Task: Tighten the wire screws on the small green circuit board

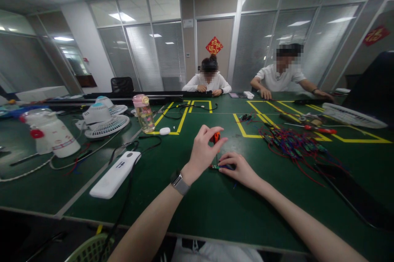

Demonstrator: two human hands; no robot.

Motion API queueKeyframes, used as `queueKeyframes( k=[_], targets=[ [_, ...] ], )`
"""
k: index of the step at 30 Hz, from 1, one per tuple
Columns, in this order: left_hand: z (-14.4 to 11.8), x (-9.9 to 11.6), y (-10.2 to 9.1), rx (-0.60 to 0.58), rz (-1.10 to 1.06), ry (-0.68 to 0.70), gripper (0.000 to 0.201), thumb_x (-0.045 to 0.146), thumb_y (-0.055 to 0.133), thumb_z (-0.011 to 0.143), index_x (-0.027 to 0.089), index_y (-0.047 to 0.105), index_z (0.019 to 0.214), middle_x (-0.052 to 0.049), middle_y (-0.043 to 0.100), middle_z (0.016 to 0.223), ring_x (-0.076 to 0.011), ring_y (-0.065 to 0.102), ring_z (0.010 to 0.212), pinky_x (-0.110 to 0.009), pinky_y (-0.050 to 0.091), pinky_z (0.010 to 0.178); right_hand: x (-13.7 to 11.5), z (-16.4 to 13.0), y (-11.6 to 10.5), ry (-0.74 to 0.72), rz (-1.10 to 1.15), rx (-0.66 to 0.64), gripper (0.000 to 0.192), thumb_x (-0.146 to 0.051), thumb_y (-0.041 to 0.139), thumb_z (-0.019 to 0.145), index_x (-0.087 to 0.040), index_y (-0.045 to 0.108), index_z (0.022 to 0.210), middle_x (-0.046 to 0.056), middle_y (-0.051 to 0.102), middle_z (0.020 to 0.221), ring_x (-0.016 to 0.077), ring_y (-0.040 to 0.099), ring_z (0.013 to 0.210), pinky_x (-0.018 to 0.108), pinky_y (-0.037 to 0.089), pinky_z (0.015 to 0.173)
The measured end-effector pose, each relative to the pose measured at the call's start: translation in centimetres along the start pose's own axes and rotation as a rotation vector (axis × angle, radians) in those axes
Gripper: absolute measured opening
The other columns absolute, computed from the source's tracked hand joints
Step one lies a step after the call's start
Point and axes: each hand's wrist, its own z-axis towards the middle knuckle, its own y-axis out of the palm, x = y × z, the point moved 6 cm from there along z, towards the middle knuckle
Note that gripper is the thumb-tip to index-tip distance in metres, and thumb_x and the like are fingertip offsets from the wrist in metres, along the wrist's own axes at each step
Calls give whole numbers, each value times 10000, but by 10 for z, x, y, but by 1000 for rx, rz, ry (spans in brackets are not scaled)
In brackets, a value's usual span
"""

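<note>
My left hand (203, 149) has its grip closed on an orange-handled tool (216, 137), upright over a small circuit board (217, 167) on the green table (215, 208). My right hand (238, 168) presses the board flat, fingers down. Board judged light, stiff, fragile; hold by edges.

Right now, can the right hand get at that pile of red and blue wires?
Probably yes. The right hand presses a small board on the mat, and the wire pile lies just to its right with only bare green mat between them.
</note>
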Motion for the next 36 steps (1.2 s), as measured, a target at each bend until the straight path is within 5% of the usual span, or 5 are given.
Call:
queueKeyframes(
  k=[6, 14, 21, 28, 36],
  targets=[
    [1, 0, 1, -50, -125, 30, 383, 139, 373, 965, 196, 486, 1327, -86, 589, 1185, -158, 595, 1015, -321, 468, 924, 3, 0, 1, -4, 16, 0, 116, -296, 710, 777, -248, 768, 865, 56, 705, 992, 238, 618, 953, 397, 434, 904],
    [-1, 3, -2, 93, -30, 11, 191, 237, 682, 823, 212, 679, 1012, 0, 514, 807, -133, 534, 732, -272, 488, 716, 2, 0, 0, -9, 16, 12, 105, -284, 713, 771, -253, 769, 854, 54, 709, 975, 244, 624, 942, 410, 442, 902],
    [-2, 8, 5, -62, -107, 63, 387, 131, 376, 961, 203, 485, 1325, -82, 586, 1163, -169, 579, 1030, -324, 477, 906, 3, 0, 1, -13, 7, 7, 111, -281, 716, 770, -246, 769, 860, 59, 708, 984, 242, 625, 945, 402, 446, 894],
    [-4, 5, 0, 84, 7, 41, 218, 276, 675, 834, 208, 666, 1042, -2, 515, 817, -133, 540, 736, -263, 486, 708, 0, 0, 0, -4, 9, 8, 98, -273, 713, 771, -249, 769, 848, 51, 705, 965, 239, 619, 954, 399, 443, 895],
    [-4, 13, 3, -27, -80, 95, 341, 160, 353, 981, 195, 532, 1268, -85, 594, 1141, -178, 563, 1047, -334, 462, 913, 1, 0, 0, -9, 15, 14, 106, -287, 714, 771, -247, 768, 853, 55, 708, 977, 239, 623, 944, 408, 441, 901]
  ],
)
